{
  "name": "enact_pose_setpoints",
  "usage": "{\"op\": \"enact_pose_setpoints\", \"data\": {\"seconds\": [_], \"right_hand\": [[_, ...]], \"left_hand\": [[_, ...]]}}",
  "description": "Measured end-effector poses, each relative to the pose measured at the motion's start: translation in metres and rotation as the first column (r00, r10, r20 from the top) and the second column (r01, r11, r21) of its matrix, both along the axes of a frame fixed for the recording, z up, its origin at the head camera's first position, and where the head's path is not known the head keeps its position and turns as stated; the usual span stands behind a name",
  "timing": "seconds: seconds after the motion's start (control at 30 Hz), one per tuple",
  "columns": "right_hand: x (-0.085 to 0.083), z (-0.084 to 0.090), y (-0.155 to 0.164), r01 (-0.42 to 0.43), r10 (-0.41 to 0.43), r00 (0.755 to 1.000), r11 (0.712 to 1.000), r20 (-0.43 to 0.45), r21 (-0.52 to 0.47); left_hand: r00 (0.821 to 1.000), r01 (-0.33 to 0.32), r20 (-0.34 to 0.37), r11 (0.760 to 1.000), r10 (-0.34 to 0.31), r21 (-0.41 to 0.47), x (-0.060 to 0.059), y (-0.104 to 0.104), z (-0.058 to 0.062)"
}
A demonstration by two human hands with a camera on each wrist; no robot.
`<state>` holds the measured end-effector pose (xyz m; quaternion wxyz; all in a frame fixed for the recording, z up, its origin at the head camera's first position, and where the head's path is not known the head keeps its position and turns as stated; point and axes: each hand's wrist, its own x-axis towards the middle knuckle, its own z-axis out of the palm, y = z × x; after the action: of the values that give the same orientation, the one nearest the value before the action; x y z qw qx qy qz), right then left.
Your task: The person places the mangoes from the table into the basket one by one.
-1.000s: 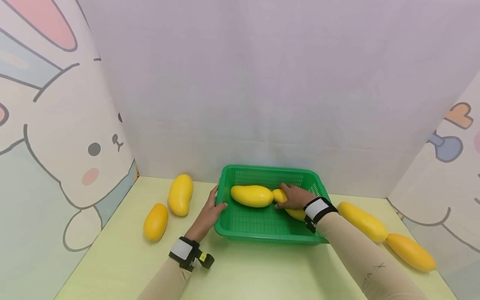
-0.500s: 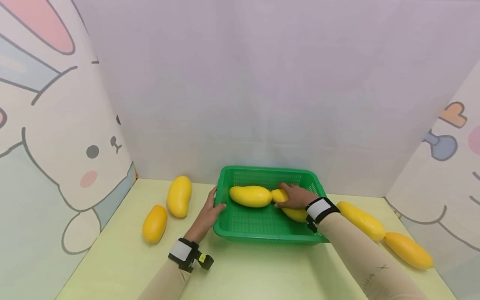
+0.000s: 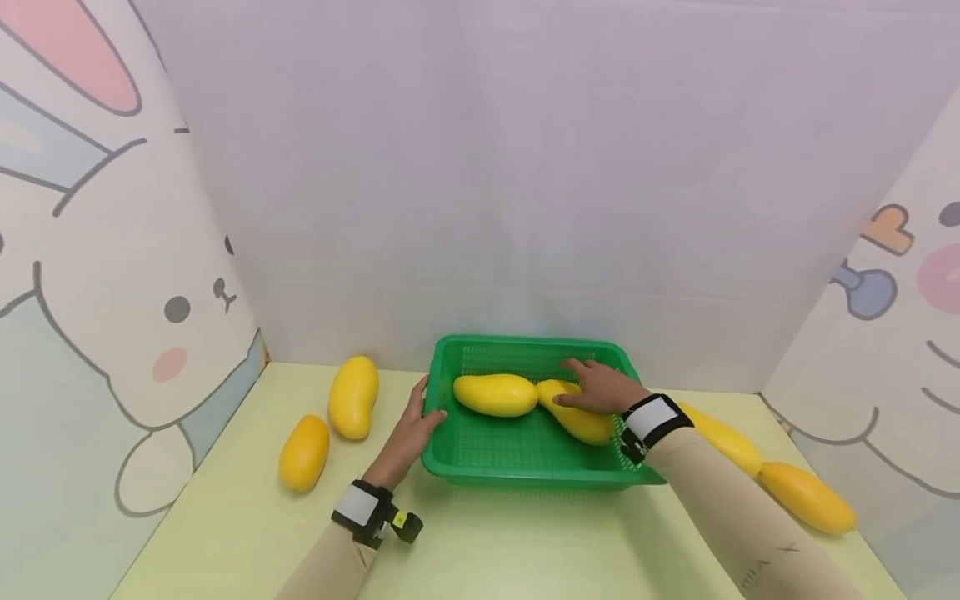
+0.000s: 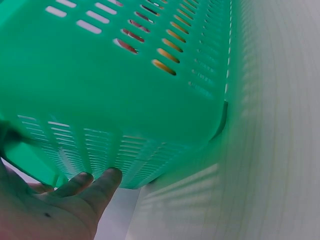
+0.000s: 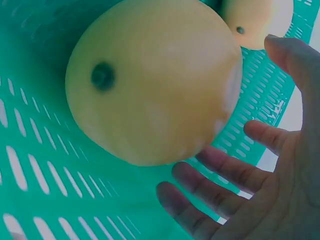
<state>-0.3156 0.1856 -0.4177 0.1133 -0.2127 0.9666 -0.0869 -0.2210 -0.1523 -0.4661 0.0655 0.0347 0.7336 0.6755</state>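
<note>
A green slotted basket (image 3: 525,473) stands in the middle of the pale yellow table. Two yellow mangoes lie in it: one on the left (image 3: 495,394), one on the right (image 3: 583,423). My right hand (image 3: 597,387) hovers over the right mango with its fingers (image 5: 220,165) spread and straight, apart from the fruit (image 5: 150,80). My left hand (image 3: 412,423) grips the basket's left rim, thumb over the edge. Its fingers (image 4: 102,182) lie against the outer wall (image 4: 125,100).
Two more mangoes lie on the table left of the basket (image 3: 352,397) (image 3: 303,452), and two right of it (image 3: 723,440) (image 3: 806,497). Cartoon-printed panels wall in the table on the left, back and right. There is bare table in front of the basket.
My right hand has let go of the right mango and opened above it; the mango now lies in the basket. My left hand stays on the rim.
</note>
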Motion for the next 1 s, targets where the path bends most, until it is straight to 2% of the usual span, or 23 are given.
{"op": "enact_pose_setpoints", "data": {"seconds": [0.27,0.6,1.0], "right_hand": [[0.007,0.005,0.005,-0.007,0.005,0.999,0.999,-0.048,-0.048],[0.026,0.015,0.014,-0.034,0.021,0.991,0.995,-0.130,-0.098],[0.031,0.029,0.013,-0.026,0.011,0.980,0.997,-0.198,-0.071]], "left_hand": [[1.000,-0.001,0.012,1.000,0.000,0.004,0.000,-0.001,0.000],[1.000,0.011,0.010,1.000,-0.011,-0.005,-0.003,0.002,-0.001],[1.000,0.014,0.010,1.000,-0.014,-0.004,-0.001,-0.001,0.000]]}}
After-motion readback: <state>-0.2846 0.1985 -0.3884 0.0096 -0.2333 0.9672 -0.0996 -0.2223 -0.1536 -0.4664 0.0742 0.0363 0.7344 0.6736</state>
